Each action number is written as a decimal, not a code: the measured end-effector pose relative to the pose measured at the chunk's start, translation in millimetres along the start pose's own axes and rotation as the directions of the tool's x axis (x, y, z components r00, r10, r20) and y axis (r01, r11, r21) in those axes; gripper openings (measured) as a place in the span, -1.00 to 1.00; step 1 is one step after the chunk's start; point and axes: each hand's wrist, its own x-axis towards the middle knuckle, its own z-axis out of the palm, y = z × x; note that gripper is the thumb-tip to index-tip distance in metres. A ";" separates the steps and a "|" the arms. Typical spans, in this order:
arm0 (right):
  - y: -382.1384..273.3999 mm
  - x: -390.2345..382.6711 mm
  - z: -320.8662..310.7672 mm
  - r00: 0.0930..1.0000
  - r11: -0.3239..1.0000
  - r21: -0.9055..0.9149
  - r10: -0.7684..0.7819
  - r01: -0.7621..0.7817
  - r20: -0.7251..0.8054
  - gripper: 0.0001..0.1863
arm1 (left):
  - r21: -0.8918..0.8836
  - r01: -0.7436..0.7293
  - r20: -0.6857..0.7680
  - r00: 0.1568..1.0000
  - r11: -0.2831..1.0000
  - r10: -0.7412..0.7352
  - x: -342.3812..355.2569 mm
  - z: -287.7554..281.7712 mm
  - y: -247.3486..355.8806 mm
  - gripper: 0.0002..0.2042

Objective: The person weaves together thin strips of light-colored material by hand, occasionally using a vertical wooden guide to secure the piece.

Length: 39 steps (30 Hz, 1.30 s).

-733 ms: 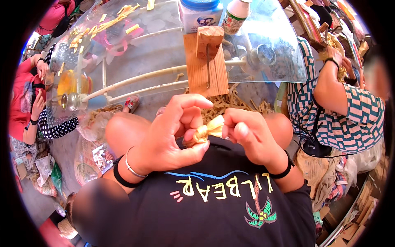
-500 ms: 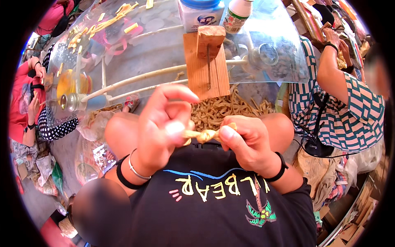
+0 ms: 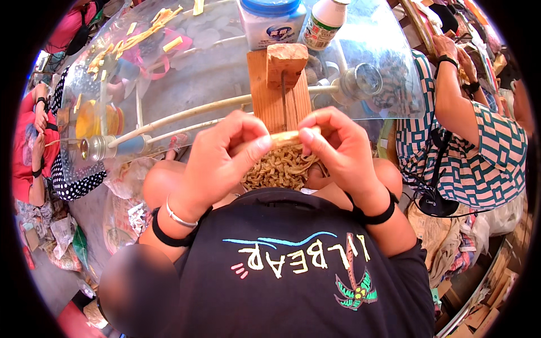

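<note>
Between both hands stretches a short yellowish-tan strip (image 3: 285,138), held up over my lap. My left hand (image 3: 228,155) pinches its left end between thumb and fingers. At its other end, my right hand (image 3: 337,147) pinches with thumb and forefinger. Below the hands lies a heap of tan knotted strips (image 3: 279,169). Just beyond them, a wooden board with an upright block (image 3: 286,59) and a thin metal rod sits at the edge of the glass table (image 3: 197,73). The strip's ends are hidden in my fingers.
A white tub with a blue lid (image 3: 271,25) and a white bottle (image 3: 326,23) stand behind the block. Loose yellow strips (image 3: 149,34) lie at the table's far left. People sit close by: a patterned shirt (image 3: 479,152) at right, a red garment (image 3: 34,152) at left.
Both hands have moved up and away from my body, toward the board. My left hand, raised with fingers blurred before, now pinches the strip. The knot seen earlier no longer shows.
</note>
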 end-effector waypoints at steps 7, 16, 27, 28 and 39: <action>9.7 33.2 -1.0 0.969 0.970 -0.195 -0.181 0.147 -0.169 -0.90 | 0.108 -0.094 -0.159 0.981 0.990 0.110 33.5 2.7 -10.3 -0.83; 6.2 29.5 -7.6 0.934 0.699 -0.662 -0.357 0.269 0.002 -0.84 | 0.295 0.025 -0.167 0.986 0.955 0.025 35.9 1.6 -20.1 -0.92; -12.3 -17.3 25.9 0.893 0.830 -0.360 -0.450 0.427 0.022 -0.72 | -0.387 0.008 0.028 1.000 0.922 0.003 -9.1 37.4 34.5 -0.61; -12.7 -20.5 28.7 0.917 0.893 -0.241 -0.398 0.380 -0.028 -0.75 | -0.343 0.020 0.015 1.000 0.939 -0.016 -9.1 39.1 35.4 -0.53; -61.6 -66.7 -38.6 0.985 0.733 -0.663 -0.058 0.151 0.160 -0.65 | -0.129 0.002 0.114 0.993 0.992 0.013 -33.4 -18.2 60.1 -0.68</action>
